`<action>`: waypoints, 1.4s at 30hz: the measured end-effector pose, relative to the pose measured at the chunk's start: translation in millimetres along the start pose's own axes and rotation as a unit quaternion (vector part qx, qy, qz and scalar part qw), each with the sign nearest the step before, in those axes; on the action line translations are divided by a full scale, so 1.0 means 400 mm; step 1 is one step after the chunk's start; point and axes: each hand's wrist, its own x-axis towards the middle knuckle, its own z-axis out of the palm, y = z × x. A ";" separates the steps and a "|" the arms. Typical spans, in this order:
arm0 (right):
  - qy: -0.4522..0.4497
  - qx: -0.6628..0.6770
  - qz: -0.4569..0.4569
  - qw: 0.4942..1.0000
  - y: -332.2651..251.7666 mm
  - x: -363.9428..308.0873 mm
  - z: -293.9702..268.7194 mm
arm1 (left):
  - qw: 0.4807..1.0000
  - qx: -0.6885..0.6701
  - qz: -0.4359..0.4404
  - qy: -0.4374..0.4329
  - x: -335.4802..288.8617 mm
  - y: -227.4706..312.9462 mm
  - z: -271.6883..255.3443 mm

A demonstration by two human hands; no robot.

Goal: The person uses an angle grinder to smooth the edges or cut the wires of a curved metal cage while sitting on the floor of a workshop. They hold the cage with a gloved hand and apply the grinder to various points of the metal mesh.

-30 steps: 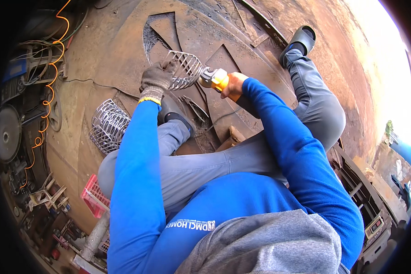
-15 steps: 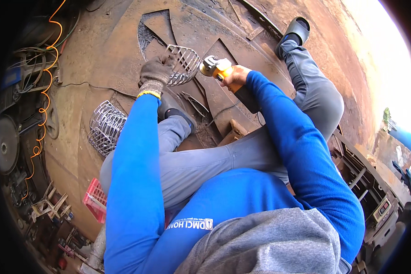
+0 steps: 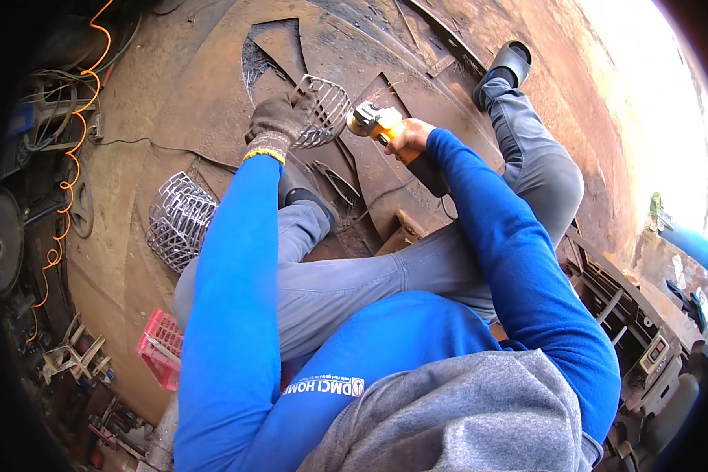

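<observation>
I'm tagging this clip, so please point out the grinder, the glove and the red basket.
Grinder (image 3: pixel 387 130), head view: its yellow body.
Glove (image 3: pixel 278 118), head view: its back.
Red basket (image 3: pixel 156 363), head view: its wall.

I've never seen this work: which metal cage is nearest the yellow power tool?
The cage gripped by the gloved left hand, close to the yellow power tool. The other cages sit bunched on the floor, to the person's left.
</observation>
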 end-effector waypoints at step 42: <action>0.065 -0.029 -0.030 0.997 0.023 0.010 0.019 | 0.999 -0.013 0.026 0.045 0.069 -0.050 0.004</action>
